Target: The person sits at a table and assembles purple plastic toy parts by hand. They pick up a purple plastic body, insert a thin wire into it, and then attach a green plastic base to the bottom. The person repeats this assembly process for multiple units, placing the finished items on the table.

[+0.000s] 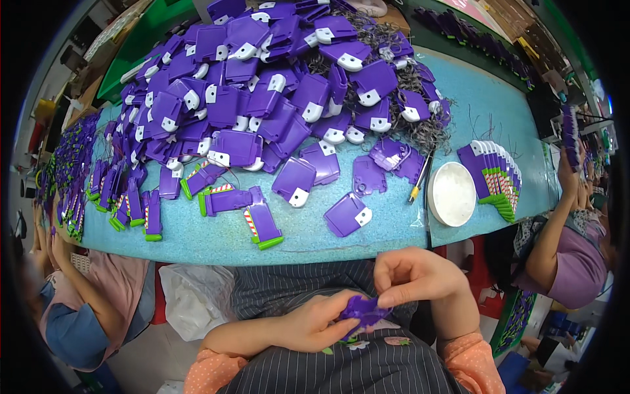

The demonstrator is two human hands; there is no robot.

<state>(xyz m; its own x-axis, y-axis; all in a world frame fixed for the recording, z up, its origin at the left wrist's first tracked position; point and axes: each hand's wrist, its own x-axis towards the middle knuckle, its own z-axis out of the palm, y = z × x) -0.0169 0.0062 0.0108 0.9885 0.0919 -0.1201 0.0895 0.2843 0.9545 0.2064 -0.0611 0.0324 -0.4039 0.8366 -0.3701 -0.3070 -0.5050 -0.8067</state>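
Over my lap, just off the table's near edge, my left hand (318,322) is closed round a small purple plastic shell (364,310). The fingers cover part of that shell. My right hand (420,279) is bent into a pinch at the shell's right edge, thumb against or very near it; whatever sits between the fingertips is too small to make out. On the table ahead lie a purple panel with a white corner (348,215), another such panel (294,182), and a purple piece with green and red-striped trim (264,224).
A large heap of purple panels (226,105) fills the far table, with grey wires (426,131) beside it. A white round bowl (453,194), a screwdriver (415,192) and a fanned row of trimmed pieces (492,174) stand right. Co-workers sit on both sides.
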